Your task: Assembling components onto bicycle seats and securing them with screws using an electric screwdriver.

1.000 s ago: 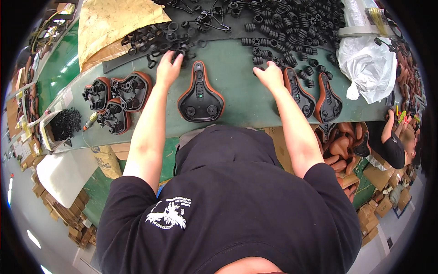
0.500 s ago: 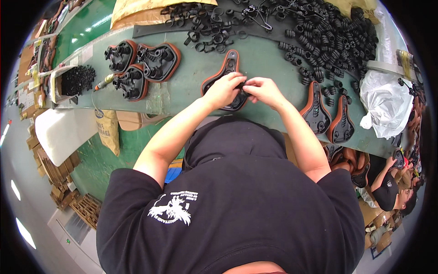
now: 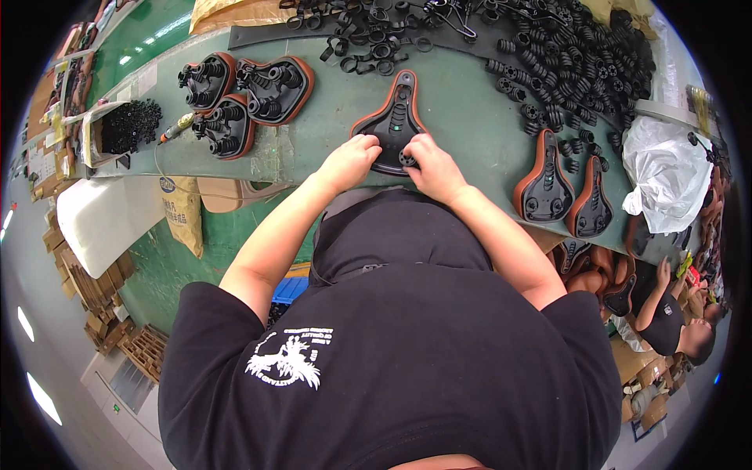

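both my hands are on the upturned bicycle saddle (image 3: 394, 119), black underside up with a brown rim, lying on the green workbench (image 3: 462, 102) directly in front of me. my left hand (image 3: 350, 160) is clenched on the saddle's wide rear edge at its left corner, fingers curled over the rim. my right hand (image 3: 433, 166) grasps the rear right corner, fingertips pressed on a round black fitting there; whether a separate small part is pinched under those fingers i cannot tell. the saddle's narrow nose points away from both hands.

beyond my hands, past the saddle nose, lies a row of black ring clamps (image 3: 368, 48). up and to the right of my right hand spreads a large heap of black coil springs (image 3: 583, 59). to the right of my right hand, two more upturned saddles (image 3: 564, 192) lie side by side, touching, and further right sits a crumpled white plastic bag (image 3: 666, 176). to the left of my left hand, well apart, three saddles with springs fitted (image 3: 243, 98) are grouped together; further left is a tray of small black parts (image 3: 125, 127), with a screwdriver (image 3: 176, 127) between tray and group. another person (image 3: 674, 325) sits low at the far right, below the bench edge.
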`<state>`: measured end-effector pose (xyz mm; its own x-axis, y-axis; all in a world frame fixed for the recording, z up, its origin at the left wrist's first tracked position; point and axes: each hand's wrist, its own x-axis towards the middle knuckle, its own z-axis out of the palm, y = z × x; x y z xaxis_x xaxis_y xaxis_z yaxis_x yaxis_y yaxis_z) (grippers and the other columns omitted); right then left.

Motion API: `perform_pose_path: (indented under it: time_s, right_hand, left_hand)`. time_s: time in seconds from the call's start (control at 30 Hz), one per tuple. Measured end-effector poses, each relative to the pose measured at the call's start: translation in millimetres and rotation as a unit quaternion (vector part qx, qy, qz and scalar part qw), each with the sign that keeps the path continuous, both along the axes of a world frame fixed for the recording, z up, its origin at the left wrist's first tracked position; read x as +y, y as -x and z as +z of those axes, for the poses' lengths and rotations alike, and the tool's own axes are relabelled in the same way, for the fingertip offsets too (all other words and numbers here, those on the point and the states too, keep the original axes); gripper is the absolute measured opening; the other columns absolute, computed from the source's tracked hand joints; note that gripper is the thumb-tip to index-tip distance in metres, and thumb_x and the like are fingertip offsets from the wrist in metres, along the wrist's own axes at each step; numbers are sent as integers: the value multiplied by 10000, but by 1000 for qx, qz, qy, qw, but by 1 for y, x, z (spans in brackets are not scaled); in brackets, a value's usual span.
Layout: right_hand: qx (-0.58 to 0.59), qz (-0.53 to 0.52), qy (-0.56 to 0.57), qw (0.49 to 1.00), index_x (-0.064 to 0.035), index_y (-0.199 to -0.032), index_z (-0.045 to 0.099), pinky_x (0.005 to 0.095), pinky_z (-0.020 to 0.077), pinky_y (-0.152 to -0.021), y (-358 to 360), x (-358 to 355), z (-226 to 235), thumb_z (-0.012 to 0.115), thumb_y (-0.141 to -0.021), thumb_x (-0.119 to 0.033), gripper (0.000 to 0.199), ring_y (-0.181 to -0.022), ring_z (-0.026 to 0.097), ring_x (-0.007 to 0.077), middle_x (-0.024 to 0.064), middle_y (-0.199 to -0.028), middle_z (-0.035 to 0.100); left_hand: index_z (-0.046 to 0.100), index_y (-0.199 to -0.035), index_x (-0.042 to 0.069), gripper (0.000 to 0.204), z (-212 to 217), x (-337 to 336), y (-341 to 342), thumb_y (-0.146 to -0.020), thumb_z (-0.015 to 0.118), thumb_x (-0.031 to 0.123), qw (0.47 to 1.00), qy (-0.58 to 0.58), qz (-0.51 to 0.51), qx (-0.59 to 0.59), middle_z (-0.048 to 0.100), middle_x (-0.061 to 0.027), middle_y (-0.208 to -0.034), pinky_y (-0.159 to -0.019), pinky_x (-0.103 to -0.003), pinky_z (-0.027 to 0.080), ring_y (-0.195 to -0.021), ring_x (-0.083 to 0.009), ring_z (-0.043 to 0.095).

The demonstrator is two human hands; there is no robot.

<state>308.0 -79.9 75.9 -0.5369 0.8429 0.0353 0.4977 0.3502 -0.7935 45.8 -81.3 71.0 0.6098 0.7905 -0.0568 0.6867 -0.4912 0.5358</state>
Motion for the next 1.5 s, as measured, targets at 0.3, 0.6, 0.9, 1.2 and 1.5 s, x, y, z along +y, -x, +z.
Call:
perform_pose_path:
  time_s: [0.3, 0.6, 0.9, 1.2, 1.5]
  right_hand:
    - [-132, 24, -83, 987, -38, -1095, 619, 440, 530, -1025, -1, 0, -24, 616, -869, -68, 228, -1147, 638, 352, 153, -1141, 642]
    - [-64, -99, 7, 993, -52, -1260, 605, 447, 560, -956, -33, 28, 16, 741, -777, -5, 503, -1122, 649, 376, 159, -1202, 609]
    - [-175, 34, -123, 976, -55, -1004, 618, 418, 529, -903, -19, 40, 7, 655, -807, -30, 203, -996, 622, 308, 110, -1004, 640]
    - [-253, 99, -44, 961, -54, -1058, 624, 438, 541, -914, -20, 60, 3, 791, -828, -223, 331, -1017, 638, 317, 120, -1050, 646]
    - [-180, -362, 32, 914, 28, -1341, 624, 481, 511, -1097, -33, 243, -31, 785, -904, -429, 652, -1286, 621, 424, 275, -1351, 629]
  left_hand:
    - [699, -1042, 5, 214, -16, -2, -17, -839, 632, 6, 995, -46, 47, -80, 649, -108, -1099, -924, -422, 556, -1024, -326, 637]
    - [722, -1078, 61, 237, 4, 41, -51, -866, 817, 110, 968, 66, 144, -197, 705, -110, -1149, -824, -397, 606, -925, -271, 728]
    - [457, -1448, -32, 634, -55, 128, 24, -917, 738, 170, 917, 11, 393, 71, 449, -270, -1505, -1037, -508, 544, -1256, -463, 616]
    - [584, -1334, -4, 445, -80, 197, 50, -965, 685, 225, 891, 56, 444, 75, 632, -270, -1306, -997, -544, 546, -1184, -481, 646]
    - [637, -1237, -34, 251, -59, 89, 46, -1069, 658, 151, 740, 242, 518, -354, 697, -84, -993, -676, -303, 595, -753, -136, 700]
